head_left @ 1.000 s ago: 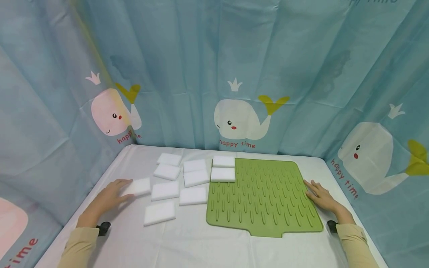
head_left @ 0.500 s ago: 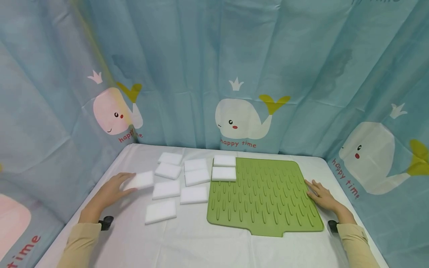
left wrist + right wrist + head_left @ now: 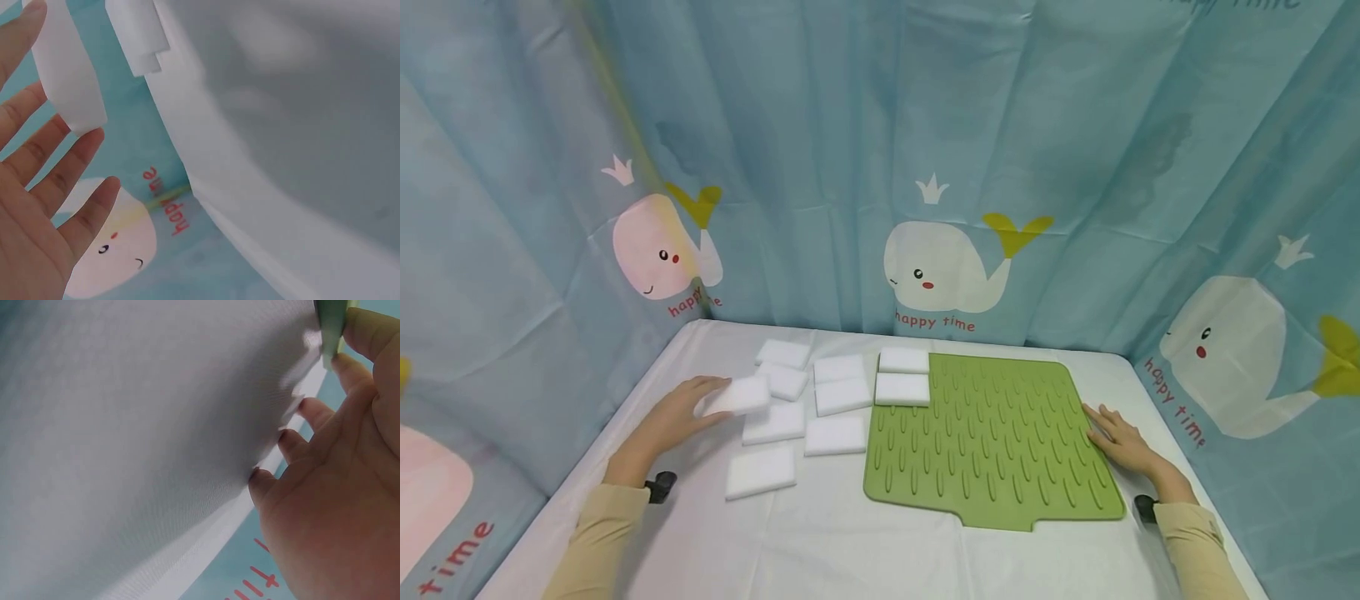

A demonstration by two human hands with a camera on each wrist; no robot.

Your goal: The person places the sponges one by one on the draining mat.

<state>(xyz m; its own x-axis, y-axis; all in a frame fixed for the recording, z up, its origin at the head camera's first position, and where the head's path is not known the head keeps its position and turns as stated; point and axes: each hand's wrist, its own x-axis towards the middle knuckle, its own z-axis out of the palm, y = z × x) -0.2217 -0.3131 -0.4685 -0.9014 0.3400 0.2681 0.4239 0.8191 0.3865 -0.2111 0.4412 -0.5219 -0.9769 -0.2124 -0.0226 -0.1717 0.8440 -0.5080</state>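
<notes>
At the far left of the head view a pink whale on the blue curtain [image 3: 820, 267] is cut off by the edge, and the left sleeve [image 3: 602, 533] runs out at the bottom. The left hand [image 3: 673, 421] pinches a white block [image 3: 743, 395] between thumb and fingers by its left end; the left wrist view crops both block and thumb. The block is a flat, plain rectangle with crisp corners, held above the left part of the white table [image 3: 850, 550] — it covers parts of two loose blocks [image 3: 773, 423] behind it, and its underside is hard to make out. Seven loose blocks of the same kind lie between the hand and the mat, some touching or overlapping. Further right, two more blocks [image 3: 902, 389] sit at the far left corner of the green mat [image 3: 992, 450], hiding that corner's ridges; a tab juts from its near edge. The right hand [image 3: 1123, 442] rests with fingers extended, gripping nothing, tips at the mat's right edge — only a sliver of mat enters the right wrist view.
</notes>
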